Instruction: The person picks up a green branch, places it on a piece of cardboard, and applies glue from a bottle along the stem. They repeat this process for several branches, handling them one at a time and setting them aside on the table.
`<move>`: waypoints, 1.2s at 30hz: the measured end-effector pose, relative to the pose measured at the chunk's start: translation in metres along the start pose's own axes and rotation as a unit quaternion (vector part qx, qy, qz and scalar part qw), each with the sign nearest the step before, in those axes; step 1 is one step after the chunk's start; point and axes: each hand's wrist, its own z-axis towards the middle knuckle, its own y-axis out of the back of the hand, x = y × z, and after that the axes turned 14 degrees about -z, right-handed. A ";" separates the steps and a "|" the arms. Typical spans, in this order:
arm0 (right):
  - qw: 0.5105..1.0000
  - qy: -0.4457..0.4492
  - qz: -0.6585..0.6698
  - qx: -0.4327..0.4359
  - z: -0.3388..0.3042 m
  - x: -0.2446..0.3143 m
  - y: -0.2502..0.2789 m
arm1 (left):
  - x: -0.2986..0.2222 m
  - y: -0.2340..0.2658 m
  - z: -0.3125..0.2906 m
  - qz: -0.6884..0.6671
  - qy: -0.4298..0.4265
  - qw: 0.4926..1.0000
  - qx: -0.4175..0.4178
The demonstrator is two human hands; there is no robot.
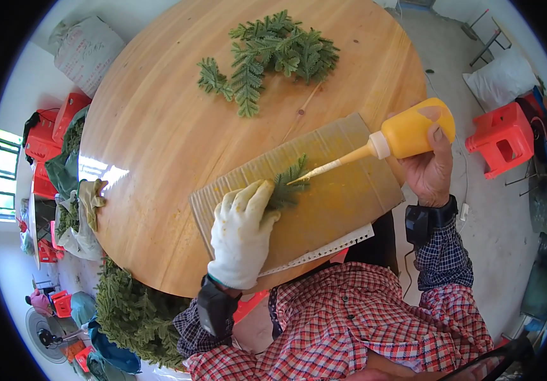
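My left hand (240, 235), in a white glove with yellow stains, is closed on a green artificial pine sprig (284, 190) over a sheet of corrugated cardboard (343, 209). In my bare right hand (431, 168) is a yellow squeeze bottle (416, 130), tilted with its long nozzle pointing down to the left. The nozzle's whitish tip touches or nearly touches the sprig's needles; which of the two I cannot tell. Yellow smears mark the cardboard. Farther back on the round wooden table (153, 209) lies a loose pile of similar pine sprigs (280, 51).
A white perforated strip (330, 247) sticks out under the cardboard's near edge. Heaped greenery (137, 317) stands below the table at the left. Red stools (502, 140) are on both sides, with a white sack (88, 54) at the far left and a fan (45, 333) lower left.
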 end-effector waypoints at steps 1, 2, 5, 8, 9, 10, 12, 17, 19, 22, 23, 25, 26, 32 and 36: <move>1.000 0.004 -0.007 0.010 -0.002 0.000 0.000 | 0.004 0.001 -0.003 -0.008 0.000 1.000 -0.007; 1.000 0.008 -0.014 0.021 -0.003 0.000 0.000 | 0.008 0.000 -0.006 -0.016 0.000 1.000 -0.014; 0.999 0.013 -0.036 0.034 -0.004 -0.006 -0.001 | 0.012 -0.004 -0.011 -0.027 -0.003 0.999 -0.032; 0.997 0.015 -0.070 0.040 -0.004 -0.010 -0.012 | 0.009 -0.008 -0.011 -0.038 -0.009 0.998 -0.058; 0.996 0.018 -0.081 0.036 -0.004 -0.009 -0.016 | 0.008 -0.007 -0.010 -0.043 0.006 0.997 -0.058; 0.995 0.020 -0.091 0.032 -0.005 -0.008 -0.023 | 0.007 -0.007 -0.009 -0.049 0.022 0.997 -0.059; 0.994 0.021 -0.103 0.028 -0.004 -0.010 -0.029 | 0.007 -0.007 -0.009 -0.056 0.038 0.996 -0.059; 0.993 0.007 -0.109 0.042 -0.003 -0.016 -0.030 | 0.009 -0.006 -0.010 -0.051 0.025 0.997 -0.048; 0.992 -0.001 -0.118 0.041 -0.002 -0.016 -0.029 | 0.007 -0.005 -0.010 -0.058 0.032 0.997 -0.044; 0.991 0.006 -0.130 0.040 0.000 -0.013 -0.023 | 0.006 -0.004 -0.009 -0.059 0.041 0.997 -0.041; 0.990 0.010 -0.135 0.039 0.001 -0.011 -0.021 | 0.006 -0.004 -0.009 -0.059 0.045 0.996 -0.040; 0.989 0.009 -0.140 0.038 0.003 -0.009 -0.018 | 0.007 -0.004 -0.009 -0.058 0.041 0.997 -0.041; 0.989 0.008 -0.144 0.039 0.004 -0.008 -0.016 | 0.007 -0.004 -0.009 -0.056 0.038 0.997 -0.044; 0.992 0.033 -0.122 0.017 0.008 -0.008 -0.014 | 0.006 -0.005 -0.008 -0.056 0.035 0.997 -0.047; 0.992 0.042 -0.119 0.007 0.008 -0.006 -0.012 | 0.006 -0.004 -0.009 -0.045 0.011 0.998 -0.041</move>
